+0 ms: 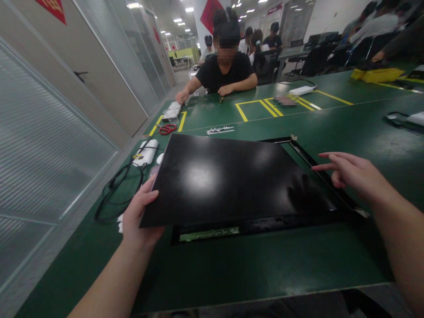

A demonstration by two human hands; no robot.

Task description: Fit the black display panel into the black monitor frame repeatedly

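My left hand [142, 212] grips the left edge of a glossy black display panel [225, 181], thumb on top and fingers beneath. The panel's left side is raised, while its right side rests low at a black frame [311, 163] lying on the table. A green circuit board strip [208, 234] shows in the frame's near side, under the panel. Over the frame's right side hovers my right hand [351, 172], holding nothing, with fingers stretched out and apart. Its reflection shows on the panel's dark surface.
On the green table [265, 269], a white power unit [145, 152] with black cables [114, 190] lies to the left. Red-handled scissors [168, 129] and white strips [220, 130] lie beyond the panel. A person in black [228, 70] sits opposite. Yellow tape [255, 104] marks the far table.
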